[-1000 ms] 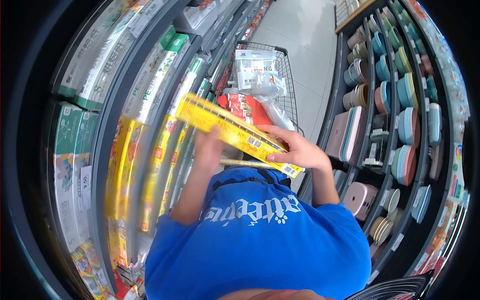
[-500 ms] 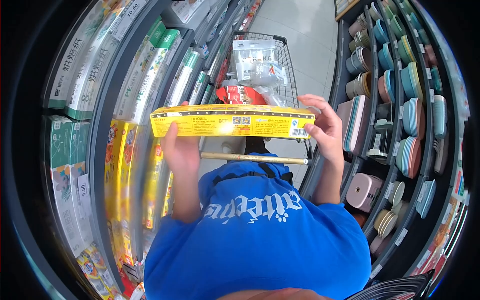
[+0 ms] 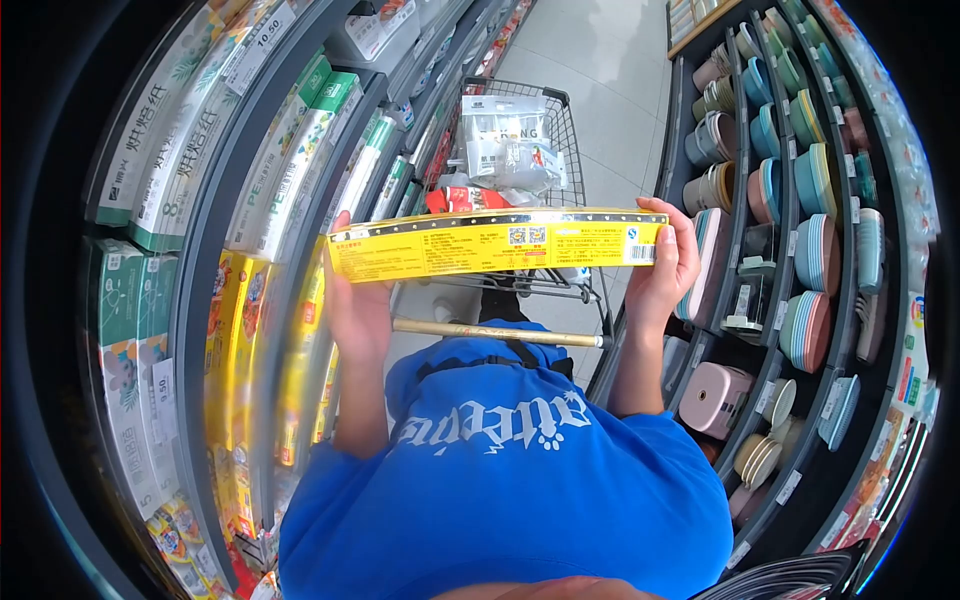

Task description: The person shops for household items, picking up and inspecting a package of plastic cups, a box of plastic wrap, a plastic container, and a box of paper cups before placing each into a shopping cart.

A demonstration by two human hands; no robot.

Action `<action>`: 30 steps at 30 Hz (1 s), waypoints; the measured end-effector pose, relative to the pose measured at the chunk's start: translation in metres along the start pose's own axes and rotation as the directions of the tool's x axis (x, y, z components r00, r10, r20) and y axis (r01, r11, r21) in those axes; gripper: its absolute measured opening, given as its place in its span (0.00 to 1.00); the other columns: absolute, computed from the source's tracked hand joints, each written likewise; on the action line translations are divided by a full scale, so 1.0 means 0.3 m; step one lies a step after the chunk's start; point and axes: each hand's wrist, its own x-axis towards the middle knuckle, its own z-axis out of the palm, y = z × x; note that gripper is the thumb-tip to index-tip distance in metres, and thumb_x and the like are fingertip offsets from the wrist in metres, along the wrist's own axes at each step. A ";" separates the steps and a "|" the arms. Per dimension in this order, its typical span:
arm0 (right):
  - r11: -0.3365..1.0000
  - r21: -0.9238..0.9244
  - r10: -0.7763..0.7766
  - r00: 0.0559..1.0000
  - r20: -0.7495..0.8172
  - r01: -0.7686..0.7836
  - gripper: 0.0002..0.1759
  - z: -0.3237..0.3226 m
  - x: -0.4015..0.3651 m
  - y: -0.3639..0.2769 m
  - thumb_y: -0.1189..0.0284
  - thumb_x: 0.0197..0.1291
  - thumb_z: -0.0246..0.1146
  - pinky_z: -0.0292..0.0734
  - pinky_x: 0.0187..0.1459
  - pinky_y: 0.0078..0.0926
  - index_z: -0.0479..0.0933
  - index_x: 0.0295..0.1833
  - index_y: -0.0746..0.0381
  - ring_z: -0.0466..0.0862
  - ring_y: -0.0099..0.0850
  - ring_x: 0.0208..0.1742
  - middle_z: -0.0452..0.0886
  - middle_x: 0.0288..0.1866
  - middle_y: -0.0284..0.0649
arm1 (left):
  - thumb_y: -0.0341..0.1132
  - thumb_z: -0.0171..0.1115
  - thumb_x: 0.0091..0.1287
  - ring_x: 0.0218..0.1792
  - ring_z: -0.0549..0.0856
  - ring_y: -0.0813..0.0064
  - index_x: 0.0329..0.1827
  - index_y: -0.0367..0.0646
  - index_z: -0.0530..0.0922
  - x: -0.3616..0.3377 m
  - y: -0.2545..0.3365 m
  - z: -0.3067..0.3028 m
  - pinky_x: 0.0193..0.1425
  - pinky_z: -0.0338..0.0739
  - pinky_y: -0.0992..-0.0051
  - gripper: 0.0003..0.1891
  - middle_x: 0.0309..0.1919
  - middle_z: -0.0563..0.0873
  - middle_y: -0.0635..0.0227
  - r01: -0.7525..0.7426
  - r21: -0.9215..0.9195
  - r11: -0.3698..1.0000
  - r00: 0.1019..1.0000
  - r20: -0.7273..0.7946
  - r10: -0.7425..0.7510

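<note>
A long yellow kitchen wrap box [image 3: 480,250] is held up crosswise in front of me, above the cart handle. Small print, two square codes and a barcode cover the side that faces me, and a dark dotted strip runs along its upper edge. My left hand [image 3: 358,310] is closed on the box's left end, its thumb on the near side. At the other end my right hand [image 3: 662,270] grips beside the barcode, fingers behind the box and partly hidden.
The shopping cart [image 3: 570,150] ahead holds clear plastic packs [image 3: 505,140] and a red packet [image 3: 468,198]; its handle [image 3: 490,330] is near my waist. Left shelves carry upright boxes [image 3: 300,150]. Right shelves carry bowls [image 3: 815,250] and a pink container [image 3: 715,400].
The yellow box has shifted right and tilted slightly, its right end higher. My right hand has closed further around its end. The cart's front appears a little farther left.
</note>
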 end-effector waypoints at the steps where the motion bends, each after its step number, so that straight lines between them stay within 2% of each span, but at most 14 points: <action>1: 1.000 -0.006 -0.013 1.000 -0.011 0.013 0.16 0.000 0.004 0.001 0.71 0.74 0.55 0.77 0.59 0.29 0.78 0.57 0.71 0.84 0.30 0.54 0.84 0.56 0.51 | 0.56 0.53 0.77 0.71 0.74 0.62 0.83 0.38 0.51 0.003 0.000 0.004 0.72 0.71 0.57 0.42 0.71 0.72 0.61 -0.004 -0.002 1.000 1.000 0.002 0.004; 4: 1.000 0.005 -0.030 0.999 -0.035 0.031 0.15 -0.004 0.009 0.002 0.72 0.73 0.55 0.77 0.59 0.28 0.79 0.56 0.71 0.83 0.30 0.54 0.83 0.56 0.50 | 0.57 0.55 0.76 0.72 0.73 0.63 0.83 0.38 0.51 0.010 -0.006 0.004 0.75 0.67 0.57 0.43 0.71 0.73 0.61 -0.027 -0.023 0.999 1.000 0.007 0.027; 7: 0.999 0.003 -0.047 0.997 -0.059 0.047 0.16 -0.006 0.009 -0.005 0.71 0.73 0.55 0.76 0.60 0.29 0.79 0.55 0.71 0.82 0.31 0.55 0.82 0.56 0.49 | 0.60 0.52 0.77 0.71 0.75 0.62 0.83 0.40 0.53 0.021 -0.008 -0.008 0.73 0.70 0.59 0.42 0.71 0.75 0.58 -0.058 0.006 0.998 0.996 0.070 0.058; 11: 0.999 0.021 -0.035 0.997 -0.076 0.037 0.16 -0.005 0.004 -0.010 0.70 0.73 0.55 0.76 0.59 0.29 0.79 0.55 0.71 0.82 0.30 0.55 0.81 0.55 0.48 | 0.60 0.52 0.77 0.72 0.74 0.63 0.82 0.39 0.54 0.027 -0.007 -0.014 0.74 0.70 0.59 0.42 0.71 0.74 0.59 -0.040 0.029 0.999 0.995 0.092 0.037; 14: 0.997 -0.021 -0.075 0.996 -0.042 0.075 0.19 -0.032 -0.002 0.019 0.67 0.77 0.52 0.79 0.62 0.32 0.77 0.60 0.71 0.84 0.33 0.58 0.83 0.57 0.52 | 0.59 0.51 0.78 0.72 0.74 0.63 0.82 0.38 0.54 0.033 -0.004 -0.011 0.75 0.69 0.59 0.41 0.71 0.73 0.59 -0.037 0.037 0.999 0.994 0.101 0.033; 17: 0.998 0.004 -0.055 0.995 -0.085 0.055 0.15 -0.012 -0.004 0.001 0.71 0.74 0.54 0.76 0.59 0.28 0.79 0.55 0.70 0.82 0.31 0.55 0.81 0.54 0.47 | 0.57 0.51 0.79 0.72 0.74 0.63 0.82 0.38 0.54 0.034 -0.004 -0.009 0.76 0.68 0.59 0.39 0.71 0.73 0.59 -0.038 0.030 0.999 0.994 0.103 0.035; 20: 0.999 0.016 -0.041 0.995 -0.093 0.043 0.14 -0.004 -0.006 -0.006 0.72 0.74 0.54 0.77 0.59 0.29 0.79 0.56 0.70 0.83 0.31 0.56 0.81 0.55 0.46 | 0.57 0.50 0.79 0.72 0.74 0.63 0.82 0.38 0.54 0.037 -0.004 -0.015 0.76 0.68 0.59 0.39 0.72 0.73 0.59 -0.033 0.022 0.999 0.993 0.116 0.031; 30: 0.996 0.079 -0.027 0.996 -0.089 0.034 0.14 0.002 -0.003 -0.002 0.72 0.76 0.55 0.79 0.59 0.28 0.75 0.59 0.69 0.84 0.29 0.55 0.83 0.58 0.53 | 0.56 0.53 0.78 0.73 0.73 0.64 0.82 0.38 0.53 0.046 0.011 -0.021 0.77 0.66 0.60 0.40 0.71 0.73 0.59 -0.030 0.032 0.999 0.990 0.140 0.026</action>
